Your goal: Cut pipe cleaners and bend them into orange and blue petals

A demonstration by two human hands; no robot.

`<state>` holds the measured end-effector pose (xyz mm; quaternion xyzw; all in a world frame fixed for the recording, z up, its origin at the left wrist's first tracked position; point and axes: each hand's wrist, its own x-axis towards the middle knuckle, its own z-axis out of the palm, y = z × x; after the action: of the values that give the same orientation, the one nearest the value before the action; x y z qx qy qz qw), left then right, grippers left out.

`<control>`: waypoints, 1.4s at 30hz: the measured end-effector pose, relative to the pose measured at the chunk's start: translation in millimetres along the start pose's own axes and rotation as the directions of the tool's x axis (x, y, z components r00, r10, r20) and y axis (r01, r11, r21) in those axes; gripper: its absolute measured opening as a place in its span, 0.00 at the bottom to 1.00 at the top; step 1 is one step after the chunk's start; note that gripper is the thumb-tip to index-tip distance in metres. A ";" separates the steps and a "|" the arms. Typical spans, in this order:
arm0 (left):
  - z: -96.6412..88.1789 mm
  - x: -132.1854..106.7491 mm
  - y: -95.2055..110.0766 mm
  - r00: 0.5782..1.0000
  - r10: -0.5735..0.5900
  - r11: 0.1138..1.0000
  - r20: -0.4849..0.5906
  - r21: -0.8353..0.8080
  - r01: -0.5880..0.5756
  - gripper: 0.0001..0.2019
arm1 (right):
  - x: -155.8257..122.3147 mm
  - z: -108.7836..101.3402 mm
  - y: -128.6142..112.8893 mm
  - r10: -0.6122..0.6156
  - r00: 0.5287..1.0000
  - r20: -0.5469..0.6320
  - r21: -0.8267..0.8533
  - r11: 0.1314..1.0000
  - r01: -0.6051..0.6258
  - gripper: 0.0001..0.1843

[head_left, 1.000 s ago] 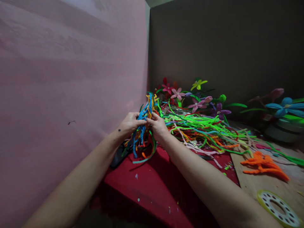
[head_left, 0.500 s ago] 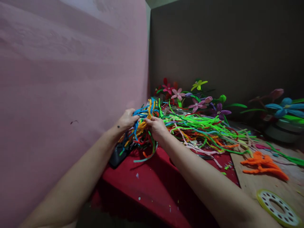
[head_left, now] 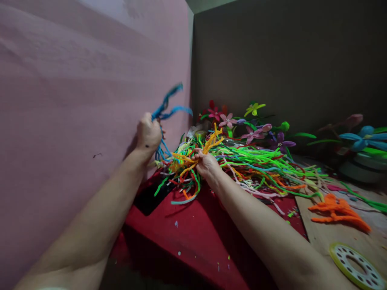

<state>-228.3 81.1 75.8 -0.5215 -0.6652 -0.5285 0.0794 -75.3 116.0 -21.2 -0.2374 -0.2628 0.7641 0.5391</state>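
My left hand (head_left: pixel 148 135) is raised near the pink wall, closed in a fist around a bunch of blue pipe cleaners (head_left: pixel 169 108) that stick up and hang below it. My right hand (head_left: pixel 206 164) is lower, pinching a bunch of yellow-orange pipe cleaners (head_left: pixel 193 155) at the left end of a big mixed pile of pipe cleaners (head_left: pixel 256 165) in green, red, pink and orange. The pile lies on a red cloth (head_left: pixel 187 229).
Pipe-cleaner flowers (head_left: pixel 242 125) stand behind the pile against a dark board. A blue flower (head_left: pixel 364 137) is at far right. Orange pipe-cleaner pieces (head_left: pixel 338 211) and a pale green ring with holes (head_left: pixel 355 268) lie on a wooden board (head_left: pixel 320 237). A pink wall (head_left: pixel 75 100) is on the left.
My left hand has lifted up and to the left, pulling the blue pipe cleaners out of the tangle. My right hand stays low, holding the yellow-orange ones.
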 end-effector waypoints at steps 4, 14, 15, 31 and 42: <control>-35.1 23.9 46.1 0.924 0.228 0.967 -0.307 -0.044 -0.253 0.10 | 13.2 -1.4 9.4 0.030 0.992 -0.122 -0.059 0.998 -0.038 0.17; 2.1 -48.1 96.1 0.852 0.522 0.844 0.038 0.123 -0.522 0.12 | -31.6 11.7 -21.8 -0.002 0.998 -0.065 -0.285 0.958 -0.017 0.09; 15.0 -58.7 95.7 0.830 0.549 0.819 0.095 0.137 -0.557 0.13 | -46.7 6.9 -24.9 -0.029 0.998 -0.054 -0.306 0.952 0.011 0.08; 86.8 -108.7 70.0 0.414 0.703 0.607 0.578 -0.184 -0.773 0.10 | -166.6 -76.3 -54.8 0.202 0.979 0.004 -0.674 0.724 -0.147 0.05; 44.1 -154.0 90.4 0.303 0.695 0.516 0.653 -0.159 -0.841 0.11 | -142.2 -96.8 -99.8 -0.268 0.930 -0.251 -0.071 0.963 0.259 0.08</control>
<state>-70.0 12.6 11.9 -0.9097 -0.3655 -0.1344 0.1441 100.5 23.2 -16.8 -0.3074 -0.2339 0.6424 0.6619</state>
